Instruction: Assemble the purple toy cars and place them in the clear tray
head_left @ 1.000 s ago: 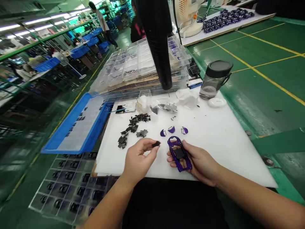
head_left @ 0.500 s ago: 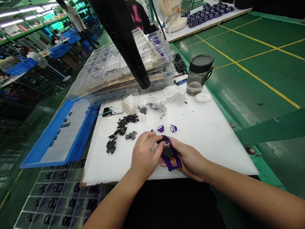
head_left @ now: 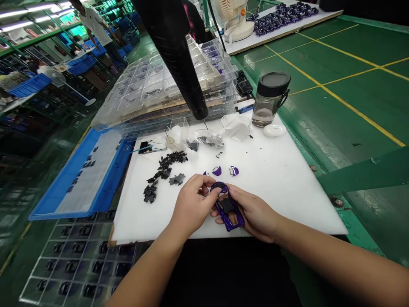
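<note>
A purple toy car body point(head_left: 237, 220) with open gaps and a black panel in its middle is held over the near edge of the white board point(head_left: 281, 183). My right hand point(head_left: 252, 211) wraps around its right side, with some fingertips showing beneath on the left. At the far end of the body, my left hand point(head_left: 194, 202) is closed on it, thumb pressed on the rim and fingers curled. Whether a small part lies under those fingers is hidden. Just beyond lie purple curved pieces point(head_left: 234, 171), one partly covered by my left hand.
Black small parts point(head_left: 166, 164) are heaped at left. A black electric screwdriver point(head_left: 194, 94) hangs over the board. Behind stand stacked clear compartment trays point(head_left: 143, 100) and a bottle point(head_left: 271, 100). A blue tray point(head_left: 41, 209) is at left. A person point(head_left: 99, 32) stands far back.
My left fingers have shifted slightly on the far end of the car body, uncovering more of its rim. The body stays in my right hand. The view has moved a little.
</note>
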Tool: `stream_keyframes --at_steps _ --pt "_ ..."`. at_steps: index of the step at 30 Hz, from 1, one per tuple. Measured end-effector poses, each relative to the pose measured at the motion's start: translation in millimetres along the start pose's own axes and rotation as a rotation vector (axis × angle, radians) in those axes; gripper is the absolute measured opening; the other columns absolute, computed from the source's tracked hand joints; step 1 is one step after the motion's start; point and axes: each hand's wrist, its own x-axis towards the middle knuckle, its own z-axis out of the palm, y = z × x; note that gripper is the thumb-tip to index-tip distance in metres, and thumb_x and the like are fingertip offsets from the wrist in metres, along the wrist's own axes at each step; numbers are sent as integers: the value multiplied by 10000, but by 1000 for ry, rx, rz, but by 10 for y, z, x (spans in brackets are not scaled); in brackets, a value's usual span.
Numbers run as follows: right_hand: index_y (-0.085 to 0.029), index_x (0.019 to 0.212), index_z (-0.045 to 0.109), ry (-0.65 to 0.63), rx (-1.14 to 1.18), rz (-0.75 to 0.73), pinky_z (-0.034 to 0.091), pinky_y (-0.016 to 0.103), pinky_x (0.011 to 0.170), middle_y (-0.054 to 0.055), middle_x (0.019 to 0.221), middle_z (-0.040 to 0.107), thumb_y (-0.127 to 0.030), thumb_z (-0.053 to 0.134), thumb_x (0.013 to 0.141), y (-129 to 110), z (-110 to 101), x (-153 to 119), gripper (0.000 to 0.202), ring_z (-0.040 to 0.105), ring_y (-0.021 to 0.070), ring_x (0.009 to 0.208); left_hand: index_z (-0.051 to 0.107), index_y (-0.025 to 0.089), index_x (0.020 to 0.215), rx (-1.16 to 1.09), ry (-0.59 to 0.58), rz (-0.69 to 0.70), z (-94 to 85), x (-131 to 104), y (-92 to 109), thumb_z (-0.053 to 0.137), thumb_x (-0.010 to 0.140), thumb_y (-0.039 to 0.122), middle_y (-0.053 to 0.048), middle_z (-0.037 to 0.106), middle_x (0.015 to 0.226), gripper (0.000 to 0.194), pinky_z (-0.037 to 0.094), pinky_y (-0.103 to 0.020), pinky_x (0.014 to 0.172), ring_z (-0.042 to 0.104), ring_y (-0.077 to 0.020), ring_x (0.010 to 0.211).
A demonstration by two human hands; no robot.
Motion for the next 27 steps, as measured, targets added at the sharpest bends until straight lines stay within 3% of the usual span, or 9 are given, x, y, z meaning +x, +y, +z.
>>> stream_keyframes --at_steps 4,7,11,16,18,20,24,27 --pt "-190 1156 604 13 4 26 581 373 808 111 1088 660 -418 485 976 -2 -10 -5 314 693 192 872 697 221 918 -142 -82 -83 -65 22 -24 728 786 289 -9 595 815 152 477 -282 634 576 -182 699" --pt "-182 1132 594 17 -41 35 580 385 813 107 1049 667 -442 509 964 -14 1 -16 322 701 196 849 713 230 983 -181 -157 -36 -116 8 -47 726 833 345 -27 587 876 190 479 -298 699 582 -200 772" --pt "-211 1166 559 26 -128 44 574 357 778 69 917 681 -408 568 941 -15 36 -37 299 688 182 832 716 240 1088 -219 -271 51 -159 -47 -54 538 990 518 -63 552 951 344 463 -326 771 562 -224 863" --pt "-209 1101 552 51 -157 27 575 321 666 44 888 656 -390 582 928 -6 82 -55 252 669 169 752 709 231 1126 -267 -281 99 -193 -121 -14 449 1005 620 -74 524 947 483 452 -344 807 537 -236 885" --pt "-220 1099 546 64 -169 20 572 324 638 35 924 643 -387 576 929 -14 95 -61 240 663 166 722 709 220 1091 -278 -208 137 -234 -138 -45 451 1011 605 -73 541 941 470 444 -342 823 538 -234 893" --pt "-230 1108 539 75 -178 23 564 327 628 28 932 634 -388 565 935 -23 102 -66 236 655 161 698 699 207 1046 -269 -58 140 -303 -139 -129 474 1020 560 -65 564 904 420 437 -335 831 544 -223 878" --pt "-224 1103 533 59 -182 31 548 326 623 24 895 625 -395 543 946 -19 89 -72 232 641 160 671 653 182 992 -166 257 -35 -481 -90 -343 544 990 484 -29 581 765 321 454 -311 766 561 -198 775" --pt "-215 1091 536 41 -182 25 551 345 641 26 887 623 -393 532 951 -2 71 -69 227 638 164 675 621 171 982 -61 345 -93 -557 -32 -430 602 932 464 -37 607 825 298 464 -299 710 575 -196 764"
